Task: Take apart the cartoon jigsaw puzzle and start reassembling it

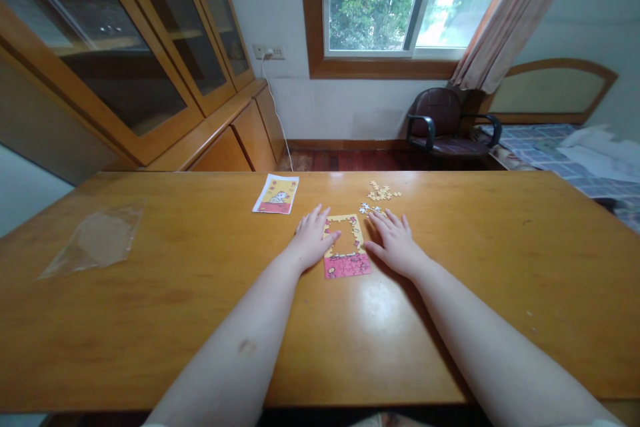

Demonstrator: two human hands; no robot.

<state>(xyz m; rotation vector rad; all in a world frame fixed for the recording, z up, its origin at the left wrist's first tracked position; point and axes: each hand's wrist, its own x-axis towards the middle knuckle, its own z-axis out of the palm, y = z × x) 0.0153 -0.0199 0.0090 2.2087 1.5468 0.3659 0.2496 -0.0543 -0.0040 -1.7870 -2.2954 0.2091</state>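
A partly assembled jigsaw puzzle [349, 265] lies flat on the wooden table, its border joined, its lower part pink and its upper frame yellow around a bare middle. My left hand [314, 238] rests over its left edge with fingers spread, the thumb reaching across the frame. To the right of the puzzle, my right hand [394, 242] lies with fingers apart, close to the right edge. Just beyond its fingertips sit a few white-and-grey puzzle pieces [365, 208]. Farther back is a small pile of yellow puzzle pieces [383, 192].
A printed picture sheet [276, 194] with a white animal lies at the table's back left of the puzzle. A clear plastic bag [103, 238] is on the far left. Beyond the wooden table [200, 340] stand a cabinet [200, 127], an office chair [440, 120] and a bed [540, 147].
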